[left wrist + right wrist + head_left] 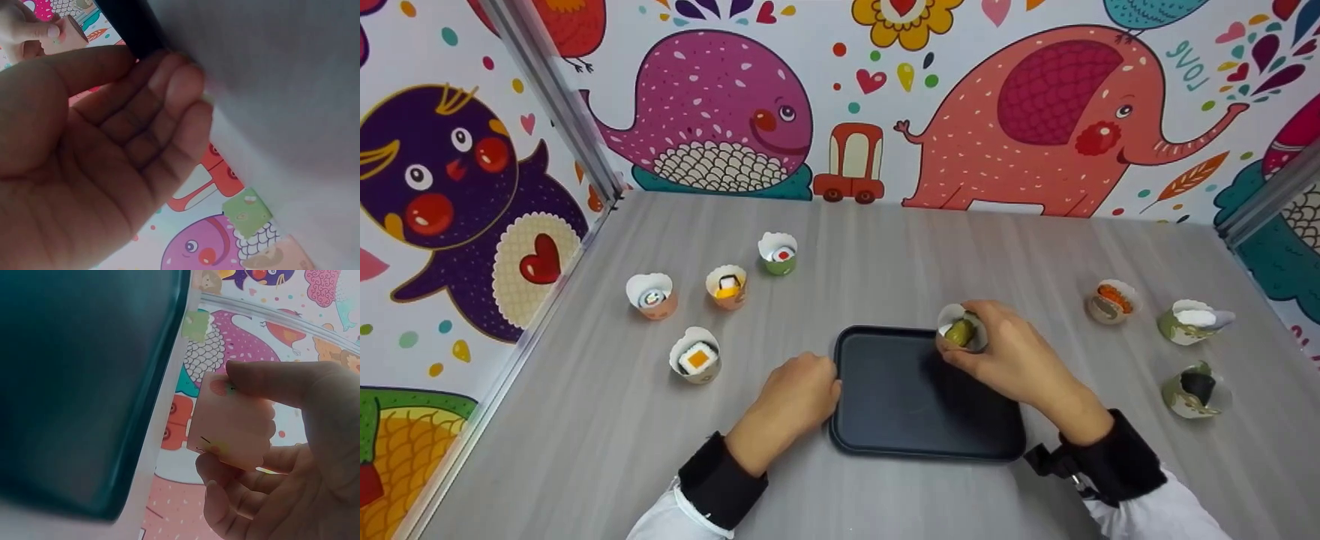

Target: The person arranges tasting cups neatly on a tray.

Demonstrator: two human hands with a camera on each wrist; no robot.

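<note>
the right hand (1016, 352) pinches a paper cup (232, 419), which i'd keep upright and unsquashed, while the left hand (799, 390) grips the tray (911, 412).

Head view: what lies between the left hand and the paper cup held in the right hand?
In the head view, the dark tray lies between the left hand and the paper cup.

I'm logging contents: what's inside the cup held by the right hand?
The cup in the right hand holds a rounded green item, kind unclear. The cup's bottom and anything beneath that item are covered from view.
</note>
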